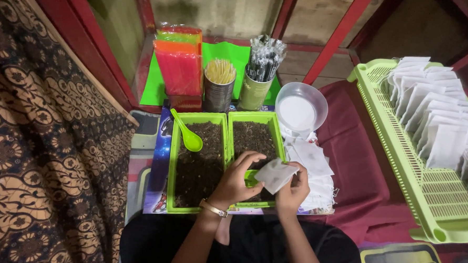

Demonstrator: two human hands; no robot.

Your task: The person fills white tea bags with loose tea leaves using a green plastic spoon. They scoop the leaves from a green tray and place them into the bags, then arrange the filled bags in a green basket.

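Note:
My right hand (pixel 294 192) holds a small white paper pouch (pixel 275 175) over the near end of the right green tray (pixel 274 119), which is filled with dark loose material. My left hand (pixel 235 180), with a gold bracelet at the wrist, has its fingers curled on a green scoop (pixel 251 176) next to the pouch's mouth. The left green tray (pixel 173 160) holds the same dark material, and a green spoon (pixel 188 134) lies in it. A heap of empty white pouches (pixel 314 161) lies just right of the trays.
A large green slotted basket (pixel 401 149) at right holds rows of white pouches (pixel 439 119). Behind the trays stand a white bowl (pixel 300 109), two tins of straws and sticks (pixel 218 86), and coloured plastic packets (pixel 178 60). Patterned cloth (pixel 44 139) hangs on the left.

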